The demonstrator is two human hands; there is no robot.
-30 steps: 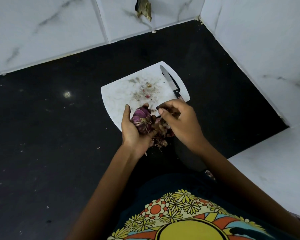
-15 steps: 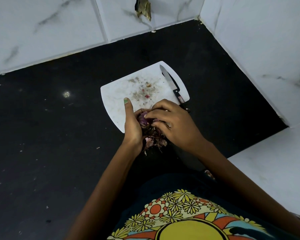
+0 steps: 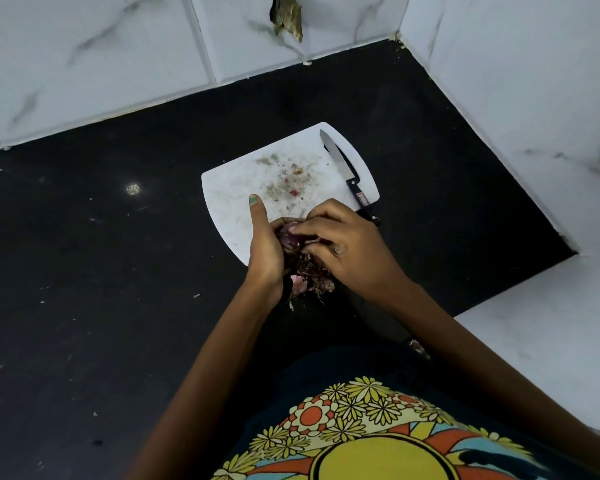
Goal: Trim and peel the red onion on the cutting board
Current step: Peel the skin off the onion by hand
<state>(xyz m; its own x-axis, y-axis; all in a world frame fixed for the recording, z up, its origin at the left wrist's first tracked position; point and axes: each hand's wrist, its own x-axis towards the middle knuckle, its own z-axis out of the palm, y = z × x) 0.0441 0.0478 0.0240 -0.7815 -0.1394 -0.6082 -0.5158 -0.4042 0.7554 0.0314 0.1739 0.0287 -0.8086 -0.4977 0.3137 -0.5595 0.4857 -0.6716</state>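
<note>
Status: peel step in hand, judged from loose skin at the bulb.

Red onion (image 3: 289,239) is held between both hands at the near edge of the cutting board (image 3: 229,188), above or just off its near corner; contact w/ the board cannot be told. Left hand (image 3: 265,251) cups the bulb from the left, fingers curled round it, thumb (image 3: 257,211) raised straight and apart from it. Right hand (image 3: 350,247) covers the bulb from the right, fingers (image 3: 312,216) bent over the top; whether they pinch a strip of skin or only press on it cannot be told. Loose skins and roots (image 3: 312,278) hang below the hands, over the dark surface (image 3: 118,306), not over the board.

Knife (image 3: 347,174) lies on the board's right side, blade tip pointing away, handle end reaching past the board edge just beside the right hand. No hand touches it.

Risks:
- Right wrist or knuckles may knock the overhanging handle; knife could slide off the board.
- Peel scraps likely to fall on the surface, since the hands work at or past the board edge.
- Dry skin may tear short, leaving patches.

Not visible: most of the bulb, both cut ends, fingertip contact. Trim status not confirmed.
</note>
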